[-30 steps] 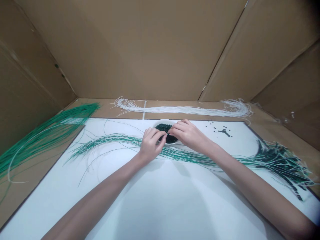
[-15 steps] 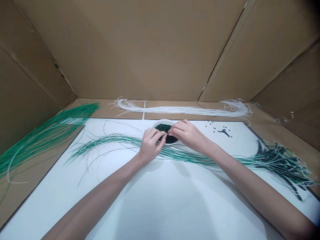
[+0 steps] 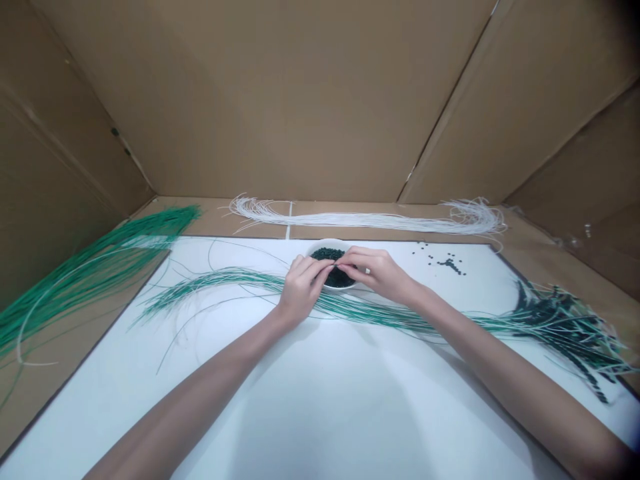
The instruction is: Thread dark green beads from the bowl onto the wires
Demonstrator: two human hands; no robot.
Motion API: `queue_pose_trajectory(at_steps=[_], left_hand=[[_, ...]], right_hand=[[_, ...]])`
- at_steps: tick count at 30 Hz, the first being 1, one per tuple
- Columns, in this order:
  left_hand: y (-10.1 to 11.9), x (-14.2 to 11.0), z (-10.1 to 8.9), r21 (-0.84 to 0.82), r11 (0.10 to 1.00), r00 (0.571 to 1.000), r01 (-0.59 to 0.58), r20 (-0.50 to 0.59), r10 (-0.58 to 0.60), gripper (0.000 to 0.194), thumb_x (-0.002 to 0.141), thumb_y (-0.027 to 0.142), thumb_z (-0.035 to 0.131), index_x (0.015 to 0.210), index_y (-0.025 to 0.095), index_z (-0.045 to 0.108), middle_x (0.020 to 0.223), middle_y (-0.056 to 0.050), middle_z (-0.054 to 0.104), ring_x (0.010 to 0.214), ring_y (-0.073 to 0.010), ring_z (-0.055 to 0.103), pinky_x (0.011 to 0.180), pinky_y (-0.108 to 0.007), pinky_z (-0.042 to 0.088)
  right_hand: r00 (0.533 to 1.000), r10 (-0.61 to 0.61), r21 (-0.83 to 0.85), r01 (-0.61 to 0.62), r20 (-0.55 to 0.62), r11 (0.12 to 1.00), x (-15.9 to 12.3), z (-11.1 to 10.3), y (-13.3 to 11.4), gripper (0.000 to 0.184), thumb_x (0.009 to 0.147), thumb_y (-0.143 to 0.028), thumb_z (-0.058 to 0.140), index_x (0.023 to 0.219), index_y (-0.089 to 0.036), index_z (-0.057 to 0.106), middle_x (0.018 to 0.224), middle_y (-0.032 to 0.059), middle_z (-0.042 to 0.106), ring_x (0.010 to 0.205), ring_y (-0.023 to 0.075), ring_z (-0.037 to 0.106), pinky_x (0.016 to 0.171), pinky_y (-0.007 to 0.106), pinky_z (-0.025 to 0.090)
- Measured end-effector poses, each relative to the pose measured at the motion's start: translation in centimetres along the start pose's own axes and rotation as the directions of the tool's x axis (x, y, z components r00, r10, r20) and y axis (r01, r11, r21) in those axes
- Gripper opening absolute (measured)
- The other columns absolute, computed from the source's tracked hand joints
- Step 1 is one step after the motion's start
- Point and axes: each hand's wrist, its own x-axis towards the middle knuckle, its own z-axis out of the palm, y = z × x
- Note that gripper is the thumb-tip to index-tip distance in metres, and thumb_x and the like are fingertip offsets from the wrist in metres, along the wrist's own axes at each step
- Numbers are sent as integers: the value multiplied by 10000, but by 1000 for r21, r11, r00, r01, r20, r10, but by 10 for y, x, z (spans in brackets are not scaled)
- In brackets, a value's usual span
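Note:
My left hand (image 3: 301,283) and my right hand (image 3: 376,270) meet fingertip to fingertip over a white bowl (image 3: 345,285) of small dark green beads (image 3: 326,255). Each is closed in a pinch, thumb against index finger. What sits between the fingertips is too small to make out. Below my hands, a bundle of green and white strands (image 3: 380,313) runs across the white board, partly hidden by my left hand and right forearm. Its right end carries rows of dark beads (image 3: 560,320).
Loose dark beads (image 3: 450,265) lie scattered right of the bowl. A bundle of white strands (image 3: 360,221) stretches along the back. More green strands (image 3: 100,260) hang over the left edge of the white board (image 3: 320,400). Cardboard walls (image 3: 280,100) enclose the back and sides.
My right hand's fingers have shifted; its thumb now shows below the index finger, with a gap between them behind the pinch. My left hand stays nearly in place.

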Motion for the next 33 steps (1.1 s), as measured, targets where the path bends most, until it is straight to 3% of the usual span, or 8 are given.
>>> queue_pose_trajectory(at_steps=[8,15,19,21,25,33], left_hand=[[-1,0,1,-20,999,999,-43,2,43,161,793,195,520,930,175,602,736,-15,628,638,-111,469,673,-267,401],[5,1,-2,-40,998,999,45,6,-45,97,786,166,467,835,163,551,721,-25,552,697,-130,486,669,-262,420],[5,2,-3,-49,998,999,37,16,-36,109,776,187,502,871,165,552,745,-28,551,705,-129,488,684,-262,425],[4,2,-2,-56,997,999,47,11,-47,99,795,188,490,860,171,562,745,-26,552,704,-124,486,683,-254,423],[2,1,-1,-53,991,991,127,-30,-129,100,816,190,465,846,172,559,755,-25,538,703,-118,485,674,-244,417],[3,1,-2,-49,991,991,123,-48,-126,78,801,206,495,830,170,557,733,-18,519,681,-114,477,675,-245,415]], right_hand=[[996,71,-23,-73,-60,997,-3,5,-1,191,812,-236,449,785,-150,617,671,30,607,556,98,512,535,204,399],[992,104,-1,-105,-66,995,-1,3,-3,182,788,-235,471,729,-159,626,645,18,613,535,97,502,532,212,394],[980,177,125,-165,-89,978,0,4,-4,175,775,-258,494,731,-170,638,680,22,644,575,113,551,560,227,434],[960,265,292,-228,-94,929,0,5,-3,158,750,-285,530,753,-173,642,733,31,665,639,136,599,619,253,475],[898,435,632,-298,-69,716,-1,9,0,195,666,-323,621,765,-155,633,732,44,671,680,176,643,701,324,515],[860,509,782,-321,5,535,2,10,3,212,581,-259,696,746,-135,645,724,53,688,731,198,654,790,364,500]])
